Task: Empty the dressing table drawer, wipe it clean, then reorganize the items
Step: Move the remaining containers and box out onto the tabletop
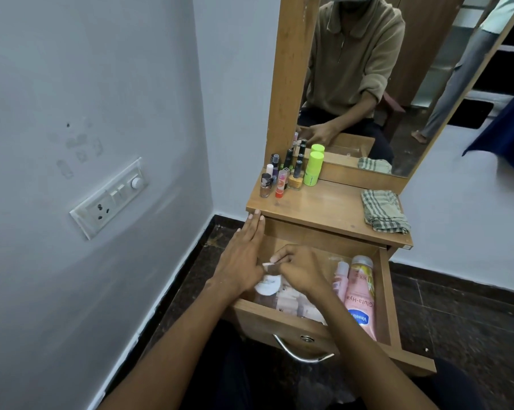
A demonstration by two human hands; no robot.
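In drawer (387,291), lotion tube (361,303) cap-end rearward.

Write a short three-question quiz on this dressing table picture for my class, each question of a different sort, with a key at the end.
1. True or false: the drawer is pulled open and the pink lotion tube lies inside it.
2. Where does the checked cloth lie? A) in the drawer B) on the right side of the table top C) on the floor
3. Fill in: the right hand pinches a small thing over the drawer, while the left hand lies with its fingers ____.

Key: 1 true; 2 B; 3 straight
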